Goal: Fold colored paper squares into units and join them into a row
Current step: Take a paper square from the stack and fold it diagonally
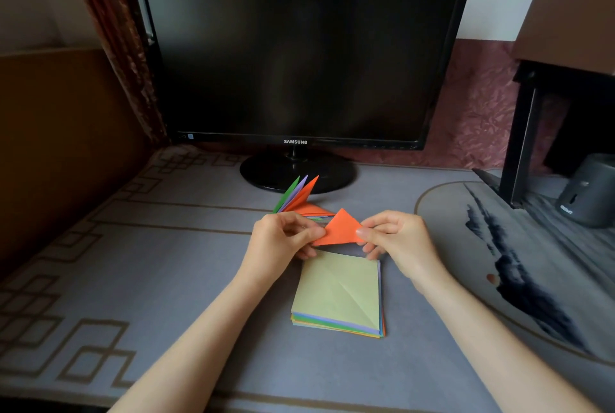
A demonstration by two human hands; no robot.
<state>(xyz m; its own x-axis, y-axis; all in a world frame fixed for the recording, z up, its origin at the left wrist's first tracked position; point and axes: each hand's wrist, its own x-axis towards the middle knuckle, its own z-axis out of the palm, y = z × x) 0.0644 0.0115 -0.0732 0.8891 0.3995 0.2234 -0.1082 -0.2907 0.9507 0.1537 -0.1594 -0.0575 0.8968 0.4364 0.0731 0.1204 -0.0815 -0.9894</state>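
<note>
We pinch orange unit [339, 229] w/ left hand [283, 239] & right hand [396, 239], above paper stack [336, 296].

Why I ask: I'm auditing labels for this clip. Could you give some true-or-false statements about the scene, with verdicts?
1. The left hand and right hand both pinch an orange piece. True.
2. The top sheet of the stack is purple. False: it is pale green.
3. The monitor shows a picture. False: it is dark.
4. Folded green, purple and orange units lie beyond the hands, in front of the monitor. True.
5. The top sheet is uncreased. False: a diagonal crease crosses it.
</note>
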